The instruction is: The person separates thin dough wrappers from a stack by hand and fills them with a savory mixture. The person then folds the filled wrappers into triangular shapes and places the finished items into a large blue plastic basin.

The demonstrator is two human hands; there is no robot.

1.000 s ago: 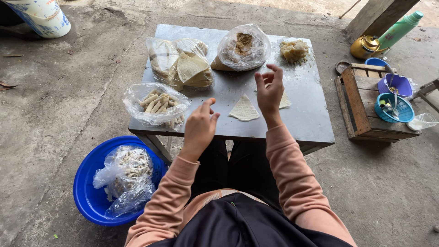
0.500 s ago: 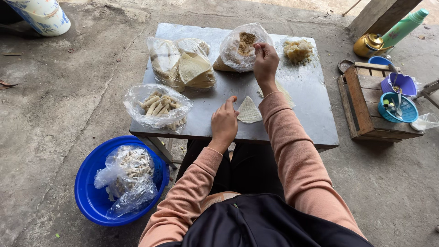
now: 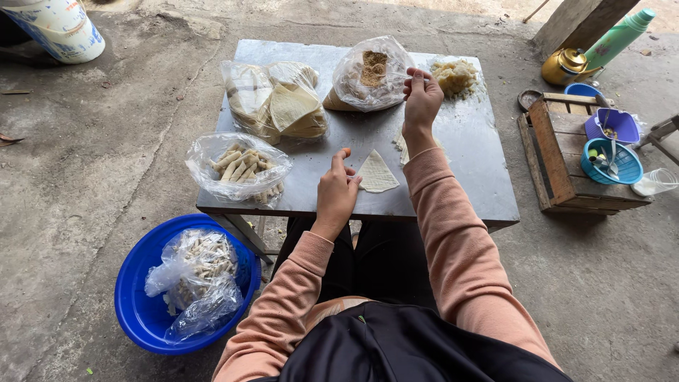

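Bare concrete floor (image 3: pixel 85 141), and on it a low grey metal tabletop (image 3: pixel 467 163). Left hand (image 3: pixel 335 192) rests at the near edge, fingers loosely curled, fingertips touching the pale triangular pastry wrapper (image 3: pixel 377 173) lying flat there. Right hand (image 3: pixel 421 95) is up at the far side, fingertips pinched together just beside the clear plastic bag of brown filling (image 3: pixel 368 76); whether it grips a bit of filling or the bag's edge is hard to tell. Near the left hand, a clear bag of rolled pastry sticks (image 3: pixel 239 168).
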